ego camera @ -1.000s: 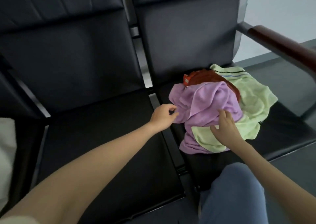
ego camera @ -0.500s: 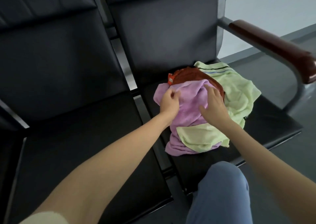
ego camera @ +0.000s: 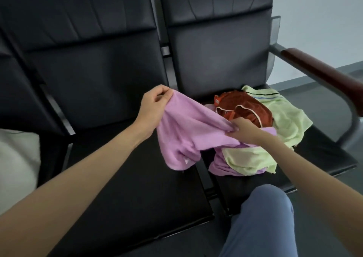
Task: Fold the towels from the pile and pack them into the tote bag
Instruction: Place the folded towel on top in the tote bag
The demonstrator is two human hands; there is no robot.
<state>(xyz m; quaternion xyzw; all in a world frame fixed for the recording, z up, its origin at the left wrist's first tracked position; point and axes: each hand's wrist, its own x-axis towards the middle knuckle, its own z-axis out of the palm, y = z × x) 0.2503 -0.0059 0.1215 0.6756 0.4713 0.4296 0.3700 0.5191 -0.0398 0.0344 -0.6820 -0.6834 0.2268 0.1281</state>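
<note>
Black padded bench seats in a row fill the scene, with a pale wall and grey floor far right. Lifted above the gap between two seats is a lilac towel, stretched between both hands and sagging in loose folds towards the near edge. The left hand pinches its far-left corner, fingers curled round the cloth, raised in front of the left seat's backrest. The right hand grips the towel's right edge in a closed fist, just above the pile.

That pile sits on the right seat: a pale green towel with dark stripes at its far end spreads widest, more lilac cloth shows under its near edge, and a rust-orange item with light piping lies on top at the far side, touching the right hand's knuckles. Whether that orange piece is a towel or a bag I cannot tell.

Further right, a brown armrest on a grey metal frame curves down beside the seat. A knee in blue trousers rises at the near edge, and something white lies at the far left.
</note>
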